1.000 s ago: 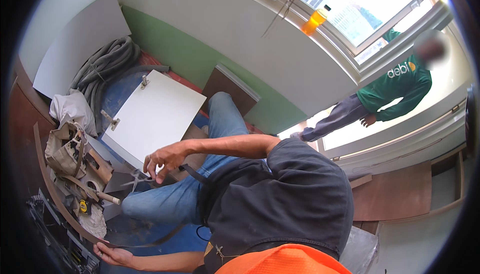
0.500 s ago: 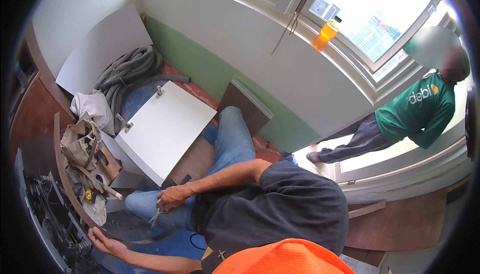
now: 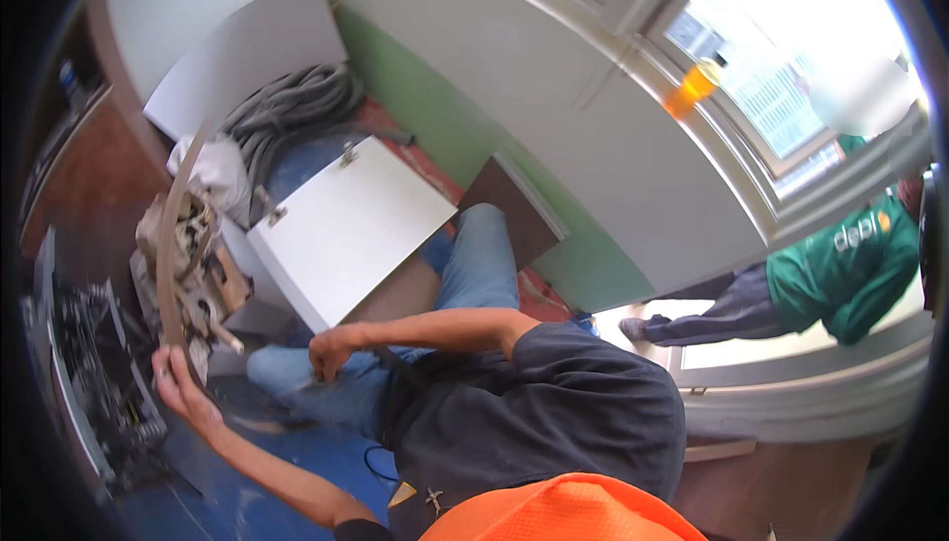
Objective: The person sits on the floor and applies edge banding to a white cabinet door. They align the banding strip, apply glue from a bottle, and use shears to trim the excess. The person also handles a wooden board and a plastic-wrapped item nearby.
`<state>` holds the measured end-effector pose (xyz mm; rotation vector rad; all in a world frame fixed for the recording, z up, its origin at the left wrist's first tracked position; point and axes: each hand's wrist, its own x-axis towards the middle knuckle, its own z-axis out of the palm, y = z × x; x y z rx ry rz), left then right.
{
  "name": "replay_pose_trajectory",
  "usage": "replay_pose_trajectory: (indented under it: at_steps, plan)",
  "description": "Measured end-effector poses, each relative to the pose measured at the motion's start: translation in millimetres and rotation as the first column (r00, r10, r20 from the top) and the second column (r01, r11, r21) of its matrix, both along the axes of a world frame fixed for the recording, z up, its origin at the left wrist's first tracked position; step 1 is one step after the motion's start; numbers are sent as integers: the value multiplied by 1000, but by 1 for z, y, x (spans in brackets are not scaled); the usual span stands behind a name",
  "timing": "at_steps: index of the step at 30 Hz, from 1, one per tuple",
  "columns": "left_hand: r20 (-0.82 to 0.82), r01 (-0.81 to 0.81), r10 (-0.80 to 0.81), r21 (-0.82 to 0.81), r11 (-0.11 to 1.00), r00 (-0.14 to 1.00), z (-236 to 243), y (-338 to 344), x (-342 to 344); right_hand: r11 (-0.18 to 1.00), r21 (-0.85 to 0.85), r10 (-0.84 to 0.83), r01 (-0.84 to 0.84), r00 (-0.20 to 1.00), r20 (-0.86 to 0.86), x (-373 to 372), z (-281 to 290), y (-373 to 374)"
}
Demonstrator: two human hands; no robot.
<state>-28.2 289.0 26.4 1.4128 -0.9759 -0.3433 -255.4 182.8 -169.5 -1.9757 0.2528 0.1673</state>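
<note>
My left hand (image 3: pixel 186 391) is closed on a long, thin brown strip of edge banding (image 3: pixel 166 279), which curves upward past the cloth tool bag (image 3: pixel 166 234). Over my bent knee, my right hand (image 3: pixel 333 351) is closed around a pair of scissors; motion blur and the fingers hide most of them now, and their blades showed more clearly earlier. Ahead of that hand lies a white cabinet door (image 3: pixel 351 234) with two metal hinges along its far left side. A loose length of the strip seems to lie blurred on the floor below my right hand.
Grey corrugated hose (image 3: pixel 297 111) lies coiled by the wall beside a white sack (image 3: pixel 219 177). Black metal hardware (image 3: pixel 109 363) is heaped at left. A dark panel (image 3: pixel 509 210) leans on the wall. An orange bottle (image 3: pixel 692 88) stands on the sill. A person in green (image 3: pixel 840 279) is at right.
My left hand has raised the strip, which now stands higher across the tool bag. My right hand has moved up slightly, with the scissors blurred. The whole view has shifted.
</note>
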Motion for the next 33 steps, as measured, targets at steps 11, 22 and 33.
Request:
replay_pose_trajectory:
  at_steps: [11,22,33]
  plan:
    - [-124,176,-167,63,982,978,-23,-51,-48,768,600,-286,223,958,10,-90,58,-40]
    - [-45,317,-317,255,913,947,-45,-92,-96,854,186,-503,487,863,48,-113,120,-79]
    - [-70,365,-360,271,891,930,-59,-103,-115,786,246,-591,568,806,29,-119,108,-66]
